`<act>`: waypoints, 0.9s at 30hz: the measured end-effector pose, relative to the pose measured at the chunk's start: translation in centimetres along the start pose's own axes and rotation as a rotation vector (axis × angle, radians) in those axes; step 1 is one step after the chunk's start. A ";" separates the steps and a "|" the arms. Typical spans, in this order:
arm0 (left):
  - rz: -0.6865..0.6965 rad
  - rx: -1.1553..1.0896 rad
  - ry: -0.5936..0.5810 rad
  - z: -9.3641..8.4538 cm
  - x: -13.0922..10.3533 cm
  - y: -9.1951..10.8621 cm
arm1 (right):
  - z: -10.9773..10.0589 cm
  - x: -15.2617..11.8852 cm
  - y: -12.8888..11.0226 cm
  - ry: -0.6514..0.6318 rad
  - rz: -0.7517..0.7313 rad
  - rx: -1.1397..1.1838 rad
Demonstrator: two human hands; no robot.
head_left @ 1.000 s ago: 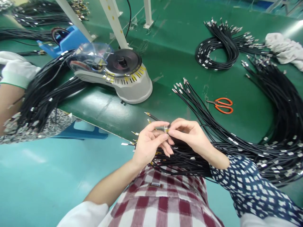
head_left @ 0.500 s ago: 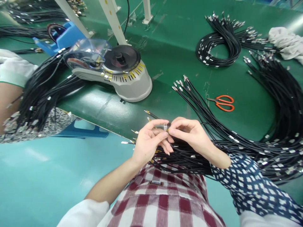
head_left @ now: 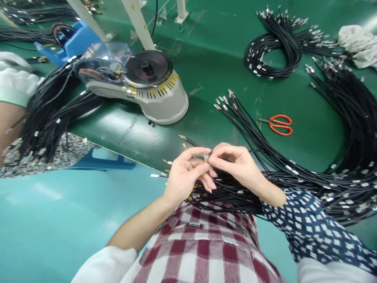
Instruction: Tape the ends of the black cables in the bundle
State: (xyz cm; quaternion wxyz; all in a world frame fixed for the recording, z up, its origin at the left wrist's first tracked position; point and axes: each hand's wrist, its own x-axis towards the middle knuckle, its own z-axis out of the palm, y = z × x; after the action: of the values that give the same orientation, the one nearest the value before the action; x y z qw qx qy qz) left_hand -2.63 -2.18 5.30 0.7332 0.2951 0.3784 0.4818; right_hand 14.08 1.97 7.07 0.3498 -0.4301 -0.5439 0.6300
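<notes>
My left hand [head_left: 187, 173] pinches a small metal connector [head_left: 206, 156] between thumb and index finger, its other fingers curled below. Right beside it, my right hand [head_left: 232, 159] is closed at the fingertips on the connector's lower end, where a bit of yellow tape shows. Part of the cable behind the connector is hidden by the fingers. Under both hands lies a thick bundle of black cables [head_left: 294, 177] with white labels, running off to the right. Several cable ends with yellow tape stick out left of my left hand.
Orange-handled scissors [head_left: 279, 125] lie beyond the bundle. A round grey tape dispenser [head_left: 166, 106] stands left of centre. Coiled cables [head_left: 250, 59] and a white cloth [head_left: 359, 45] are at the back right. At the left, another person's gloved hand [head_left: 17, 78] is by hanging cables.
The view has shifted slightly, so the table items appear a little higher. Both hands keep their pinch, and slightly more yellow shows at the connector's lower end.
</notes>
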 end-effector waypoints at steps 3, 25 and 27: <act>0.003 0.001 -0.002 0.1 0.0 0.0 | 0.0 0.0 0.1 -0.002 0.000 0.000; 0.022 0.011 0.064 0.1 0.3 0.2 | -0.2 -0.3 0.3 0.047 -0.114 -0.130; -0.030 -0.010 0.077 0.1 0.4 0.4 | -0.2 -0.4 0.2 0.056 -0.126 -0.142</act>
State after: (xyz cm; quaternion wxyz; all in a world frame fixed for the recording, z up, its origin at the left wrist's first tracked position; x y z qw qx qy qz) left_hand -2.62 -1.67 5.52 0.7267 0.2671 0.4082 0.4836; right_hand 14.40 1.70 6.97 0.3723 -0.4362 -0.6032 0.5543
